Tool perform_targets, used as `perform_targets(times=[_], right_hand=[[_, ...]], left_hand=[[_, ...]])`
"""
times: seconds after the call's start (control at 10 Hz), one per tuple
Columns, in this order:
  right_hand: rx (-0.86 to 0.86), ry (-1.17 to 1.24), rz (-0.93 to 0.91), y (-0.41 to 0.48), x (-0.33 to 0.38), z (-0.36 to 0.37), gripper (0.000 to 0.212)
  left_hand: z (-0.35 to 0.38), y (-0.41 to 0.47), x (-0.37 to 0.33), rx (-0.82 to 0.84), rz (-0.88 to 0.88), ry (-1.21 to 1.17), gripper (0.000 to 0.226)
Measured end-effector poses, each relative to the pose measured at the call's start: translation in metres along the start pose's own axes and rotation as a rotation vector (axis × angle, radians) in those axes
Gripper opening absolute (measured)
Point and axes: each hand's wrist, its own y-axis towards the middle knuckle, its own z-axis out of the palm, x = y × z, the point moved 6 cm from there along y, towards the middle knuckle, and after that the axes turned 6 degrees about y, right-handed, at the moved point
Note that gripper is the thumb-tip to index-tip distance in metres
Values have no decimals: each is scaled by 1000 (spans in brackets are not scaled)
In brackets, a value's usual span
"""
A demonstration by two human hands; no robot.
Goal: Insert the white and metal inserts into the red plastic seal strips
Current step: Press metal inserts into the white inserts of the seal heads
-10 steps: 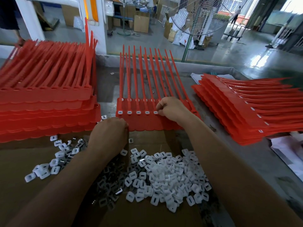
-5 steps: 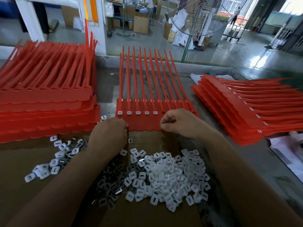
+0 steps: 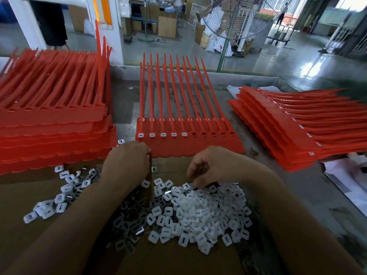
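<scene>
A red seal strip sheet (image 3: 188,144) lies flat in the middle with its tails pointing away. White inserts (image 3: 162,134) fill its five left sockets, and the sockets to the right are bare. My left hand (image 3: 127,163) grips the sheet's near-left corner with curled fingers. My right hand (image 3: 210,167) hovers just in front of the sheet. Its curled fingertips pinch an insert at the far edge of the loose pile of white and metal inserts (image 3: 198,215).
A tall stack of red strip sheets (image 3: 53,132) stands at the left, and a fanned stack with inserts fitted (image 3: 288,132) lies at the right. The pile rests on brown cardboard (image 3: 178,259). Scattered inserts (image 3: 63,195) lie left of my forearm. The table's raised rim (image 3: 258,77) runs along the back.
My right hand left the fifth socket of the strip sheet and came back toward me, down to the insert pile. My left hand stayed at the sheet's corner.
</scene>
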Motion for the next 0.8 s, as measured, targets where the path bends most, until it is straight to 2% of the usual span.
perform_targets(times=[0.2, 0.3, 0.6, 0.8], right_hand=[[-7, -62, -9, 2, 1, 8, 12], [-16, -62, -20, 1, 1, 8, 20], [-31, 51, -35, -1, -3, -2, 16], [-183, 144, -12, -5, -8, -15, 10]], left_hand=[[0, -1, 0, 12, 1, 3, 29], [0, -2, 0, 12, -6, 8, 29], [-2, -2, 0, 18, -7, 1, 29], [-2, -2, 0, 20, 6, 2, 29]])
